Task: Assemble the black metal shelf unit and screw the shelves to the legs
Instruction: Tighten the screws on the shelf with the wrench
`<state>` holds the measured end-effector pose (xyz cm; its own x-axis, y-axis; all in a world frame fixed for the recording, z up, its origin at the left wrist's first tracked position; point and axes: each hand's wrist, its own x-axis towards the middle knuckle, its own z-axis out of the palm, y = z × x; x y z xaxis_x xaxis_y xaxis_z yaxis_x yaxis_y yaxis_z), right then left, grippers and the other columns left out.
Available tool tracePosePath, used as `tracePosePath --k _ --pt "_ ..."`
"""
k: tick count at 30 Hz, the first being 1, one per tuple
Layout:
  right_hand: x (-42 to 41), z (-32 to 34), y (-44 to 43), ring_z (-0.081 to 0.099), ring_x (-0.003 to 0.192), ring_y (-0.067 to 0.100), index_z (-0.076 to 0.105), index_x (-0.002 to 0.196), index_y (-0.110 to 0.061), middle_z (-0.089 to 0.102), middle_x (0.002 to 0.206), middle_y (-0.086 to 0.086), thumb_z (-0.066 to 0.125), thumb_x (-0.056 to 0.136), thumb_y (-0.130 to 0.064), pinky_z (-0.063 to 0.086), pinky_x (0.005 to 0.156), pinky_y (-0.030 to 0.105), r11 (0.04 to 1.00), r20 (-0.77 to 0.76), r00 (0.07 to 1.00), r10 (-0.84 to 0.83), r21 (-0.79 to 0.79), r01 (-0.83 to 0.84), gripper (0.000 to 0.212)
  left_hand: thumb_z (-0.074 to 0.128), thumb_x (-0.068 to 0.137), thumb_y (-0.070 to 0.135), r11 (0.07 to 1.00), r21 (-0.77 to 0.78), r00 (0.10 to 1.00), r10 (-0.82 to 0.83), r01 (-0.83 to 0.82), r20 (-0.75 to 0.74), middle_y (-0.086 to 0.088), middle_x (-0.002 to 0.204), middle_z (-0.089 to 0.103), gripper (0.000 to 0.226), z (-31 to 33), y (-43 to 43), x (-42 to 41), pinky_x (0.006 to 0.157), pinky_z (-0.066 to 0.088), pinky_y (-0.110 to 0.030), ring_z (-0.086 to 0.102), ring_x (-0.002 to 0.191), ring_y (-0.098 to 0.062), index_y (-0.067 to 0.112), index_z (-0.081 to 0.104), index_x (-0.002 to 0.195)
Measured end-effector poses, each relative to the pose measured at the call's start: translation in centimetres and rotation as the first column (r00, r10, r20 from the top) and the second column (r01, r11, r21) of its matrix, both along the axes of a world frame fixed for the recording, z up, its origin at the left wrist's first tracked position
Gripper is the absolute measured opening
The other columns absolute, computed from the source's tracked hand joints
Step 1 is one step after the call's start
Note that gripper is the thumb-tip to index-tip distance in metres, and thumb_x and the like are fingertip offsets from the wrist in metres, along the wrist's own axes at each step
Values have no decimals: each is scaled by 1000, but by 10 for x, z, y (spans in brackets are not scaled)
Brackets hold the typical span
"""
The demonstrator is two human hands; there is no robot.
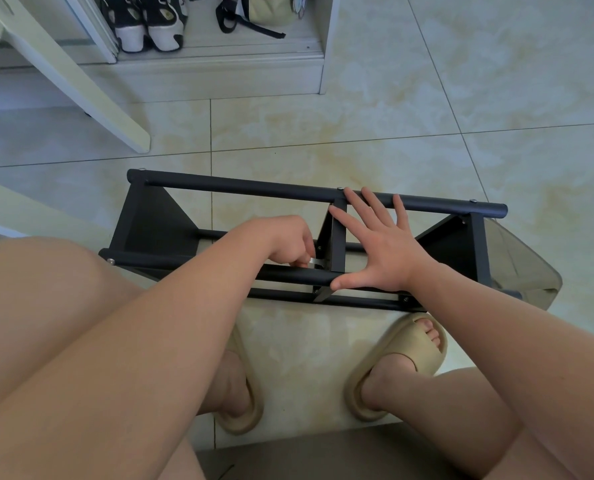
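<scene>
Shelf unit (254,188) lies on open floor (427,116), left hand (285,239) pinching metal tool (314,261), right hand (378,247) flat on middle shelf (338,237).

No text, brand, number or sign is legible anywhere in view. Black-and-white shoes (150,26), top of frame: small pale mark on one heel, too small to read. Printed tag (300,6) beside the beige bag (271,12): coloured print, blurred, not readable.
</scene>
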<state>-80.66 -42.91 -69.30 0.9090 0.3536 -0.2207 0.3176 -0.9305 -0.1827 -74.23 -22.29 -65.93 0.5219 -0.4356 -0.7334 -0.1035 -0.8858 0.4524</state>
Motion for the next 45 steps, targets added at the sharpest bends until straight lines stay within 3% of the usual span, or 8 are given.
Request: tracePosePath --k 4,8,14,17,21,32,40,45 --pt "0 0 0 -21 154 19 1 161 -39 -16 169 -5 27 57 -107 -18 120 58 1000 4 1000 0 11 0 127 61 94 15 1000 -16 1000 -6 6 21 6 86 68 13 -1 -3 1 68 46 -24 60 81 -10 20 72 98" --pt "0 0 0 -22 154 19 1 161 -40 -17 169 -6 27 57 -107 -17 120 59 1000 1 1000 2 11 -2 126 58 96 17 947 -178 961 246 -267 -129 -3 95 67 14 -8 -6 0 84 56 -33 63 94 -16 12 70 97" --pt "1 -1 0 -22 154 19 1 161 -40 -17 169 -6 30 57 -106 -18 120 58 1000 -1 1000 -1 5 1 126 62 97 23 803 -224 829 501 -552 -247 0 93 71 12 -25 -7 -5 73 54 -25 66 85 -8 14 67 104" --pt "0 0 0 -21 154 19 1 161 -40 -17 169 -6 31 58 -105 -19 120 57 1000 1 1000 -4 2 4 126 69 91 18 776 -253 816 548 -578 -184 2 79 72 10 -29 -9 -9 69 55 -23 66 73 -7 12 69 99" --pt "0 0 0 -21 154 19 1 161 -40 -17 169 -6 32 59 -105 -18 120 57 1000 1 1000 -4 1 4 126 73 88 17 737 -294 785 613 -609 -90 -2 82 74 6 -30 -10 -8 79 57 -29 67 71 -10 14 70 92" --pt "0 1 1 -21 154 19 2 161 -39 -17 169 -5 30 58 -105 -20 120 56 1000 -1 1000 -4 6 4 126 62 97 20 592 -316 666 708 -742 -235 0 85 71 10 -19 -18 -9 69 53 -23 65 75 -9 14 63 105" --pt "0 1 1 -21 154 20 2 161 -39 -17 169 -5 30 58 -105 -18 120 58 1000 0 1000 -3 1 3 126 61 97 21 670 -218 705 669 -710 -237 3 82 72 8 -16 -16 -10 70 49 -26 66 77 -8 16 64 103" --pt "0 1 2 -20 155 19 3 161 -39 -16 169 -5 31 57 -105 -19 120 57 1000 -2 1000 -7 3 7 126 61 98 21 649 -209 680 676 -732 -283 4 80 71 8 -15 -18 -12 77 50 -29 65 76 -9 20 62 90"
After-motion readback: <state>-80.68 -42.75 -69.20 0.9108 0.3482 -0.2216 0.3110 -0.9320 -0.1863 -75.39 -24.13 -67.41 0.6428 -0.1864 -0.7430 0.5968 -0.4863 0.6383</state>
